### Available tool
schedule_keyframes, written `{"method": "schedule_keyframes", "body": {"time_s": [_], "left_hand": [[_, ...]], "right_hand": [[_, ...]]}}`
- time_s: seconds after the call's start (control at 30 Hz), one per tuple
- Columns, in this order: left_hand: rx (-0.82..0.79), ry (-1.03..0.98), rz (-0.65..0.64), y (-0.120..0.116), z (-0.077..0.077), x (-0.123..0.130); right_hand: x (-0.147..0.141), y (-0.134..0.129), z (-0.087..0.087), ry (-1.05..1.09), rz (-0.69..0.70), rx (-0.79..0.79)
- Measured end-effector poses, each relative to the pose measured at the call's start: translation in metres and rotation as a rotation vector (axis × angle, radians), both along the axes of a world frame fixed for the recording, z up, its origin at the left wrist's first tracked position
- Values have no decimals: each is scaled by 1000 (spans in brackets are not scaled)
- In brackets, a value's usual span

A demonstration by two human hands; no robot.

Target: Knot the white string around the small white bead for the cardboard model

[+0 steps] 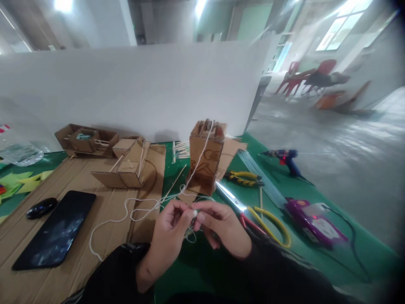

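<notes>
My left hand [172, 226] and my right hand [223, 223] meet over the front of the table, both with fingers pinched together. Between their fingertips is the white string [200, 158], part of it bunched into a small pale lump. A loose tangle of it dangles below the fingers. From there the string runs up to the top of an upright cardboard box [207, 162] with drawn lines on its front. More slack string loops across the cardboard sheet [110, 230] to the left. The fingers hide exactly how the string is gripped.
Scissors [272, 219], pliers [243, 178], a purple power strip [316, 223] and a cordless drill [286, 158] lie to the right. On the left are a phone [55, 232], a mouse [41, 208], cardboard models [129, 169] and a plastic bottle [20, 147]. A white panel [133, 90] stands behind.
</notes>
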State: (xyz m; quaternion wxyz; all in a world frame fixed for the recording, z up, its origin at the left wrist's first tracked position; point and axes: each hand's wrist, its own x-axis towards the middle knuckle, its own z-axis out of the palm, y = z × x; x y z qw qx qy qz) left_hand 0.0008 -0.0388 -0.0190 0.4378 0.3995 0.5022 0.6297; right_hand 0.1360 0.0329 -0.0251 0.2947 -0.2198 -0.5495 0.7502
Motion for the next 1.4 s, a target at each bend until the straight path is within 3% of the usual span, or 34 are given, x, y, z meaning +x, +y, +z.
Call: {"method": "schedule_keyframes", "body": {"time_s": [0.3, 0.37, 0.53, 0.77, 0.97, 1.2, 1.4], "left_hand": [[-28, 27, 32, -1, -4, 0], [-27, 68, 42, -2, -5, 1], [1, 204, 46, -6, -4, 2], [137, 659, 78, -12, 1, -7], [143, 808, 3, -11, 8, -11], [150, 799, 27, -9, -1, -13], [104, 701, 37, -9, -6, -10]], "right_hand": [[0, -8, 8, -183, -225, 444], [1, -6, 10, -149, -211, 387], [1, -1, 12, -75, -114, 62], [2, 2, 15, -106, -79, -13], [1, 4, 13, -40, -22, -94], [1, 5, 7, 12, 85, -206], [3, 5, 7, 60, 190, -181]]}}
